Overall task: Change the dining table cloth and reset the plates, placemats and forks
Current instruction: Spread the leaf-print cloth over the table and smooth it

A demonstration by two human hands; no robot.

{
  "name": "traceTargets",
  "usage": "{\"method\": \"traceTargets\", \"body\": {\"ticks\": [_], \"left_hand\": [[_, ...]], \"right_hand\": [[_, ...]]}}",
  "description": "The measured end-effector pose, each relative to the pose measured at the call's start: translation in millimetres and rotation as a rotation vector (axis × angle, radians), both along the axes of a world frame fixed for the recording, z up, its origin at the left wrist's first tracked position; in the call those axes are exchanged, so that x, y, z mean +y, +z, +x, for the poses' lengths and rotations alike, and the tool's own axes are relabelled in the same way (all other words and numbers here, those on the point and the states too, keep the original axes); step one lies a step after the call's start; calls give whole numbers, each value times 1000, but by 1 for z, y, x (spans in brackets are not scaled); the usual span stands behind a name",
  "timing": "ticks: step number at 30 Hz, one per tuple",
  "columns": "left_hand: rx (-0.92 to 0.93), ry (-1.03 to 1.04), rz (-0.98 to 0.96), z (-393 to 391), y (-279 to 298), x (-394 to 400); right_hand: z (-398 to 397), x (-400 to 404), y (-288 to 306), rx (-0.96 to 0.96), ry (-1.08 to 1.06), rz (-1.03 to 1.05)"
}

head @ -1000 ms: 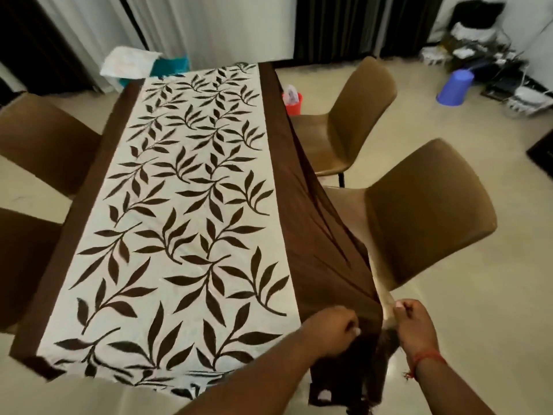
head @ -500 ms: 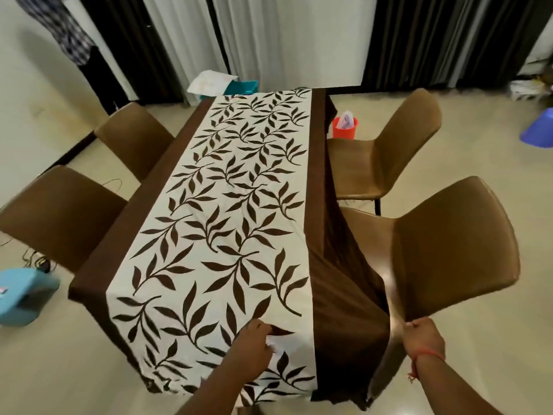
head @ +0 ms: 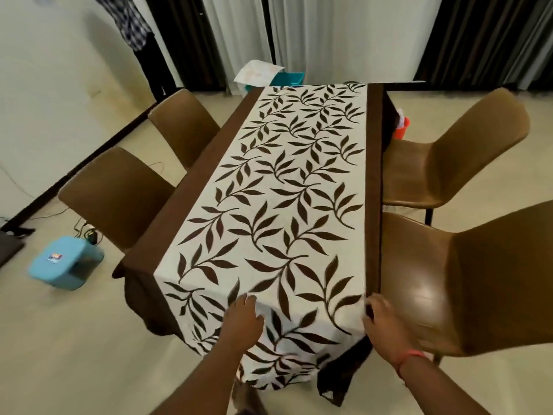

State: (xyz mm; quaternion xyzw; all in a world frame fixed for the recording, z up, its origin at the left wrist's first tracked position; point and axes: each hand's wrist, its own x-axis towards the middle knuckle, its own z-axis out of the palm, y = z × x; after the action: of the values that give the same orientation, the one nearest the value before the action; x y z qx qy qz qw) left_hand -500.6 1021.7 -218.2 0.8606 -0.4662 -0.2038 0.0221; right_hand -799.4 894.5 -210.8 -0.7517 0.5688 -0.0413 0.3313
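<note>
A table cloth [head: 287, 187], cream with dark brown leaves and brown borders, covers the long dining table and hangs over its near end. My left hand [head: 243, 320] lies flat on the cloth at the near edge, fingers straight. At the near right corner, my right hand [head: 386, 323] curls its fingers on the cloth's brown border; the grip is partly hidden. No plates, placemats or forks are in view.
Two brown chairs [head: 119, 196] stand left of the table and two more [head: 466, 280] close on the right. A blue box [head: 64, 262] and cables lie on the floor at left. An orange bin [head: 402, 128] and a teal box [head: 287, 77] sit by the far end. A person [head: 131, 22] stands far left.
The cloth has been drawn left, so the brown right border now lies narrow and straight. My left hand moved to the near edge; my right hand moved in to the corner.
</note>
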Motion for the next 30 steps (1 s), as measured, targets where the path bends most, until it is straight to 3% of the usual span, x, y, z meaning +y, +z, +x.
{"method": "traceTargets", "body": {"ticks": [5,11,15,30], "left_hand": [[-20,99,-14,109,0,-23],[-29,64,124,277,-12,-19],[-73,-5,175,348,-23,-13],[-177,-34,90,408,-51,1]], "right_hand": [[96,-11,-5,169,207,-163],[234,-5,-23,375,208,-170],[300,-10,-30,494,163,-85],[368,5,-36,590,99,-68]]}}
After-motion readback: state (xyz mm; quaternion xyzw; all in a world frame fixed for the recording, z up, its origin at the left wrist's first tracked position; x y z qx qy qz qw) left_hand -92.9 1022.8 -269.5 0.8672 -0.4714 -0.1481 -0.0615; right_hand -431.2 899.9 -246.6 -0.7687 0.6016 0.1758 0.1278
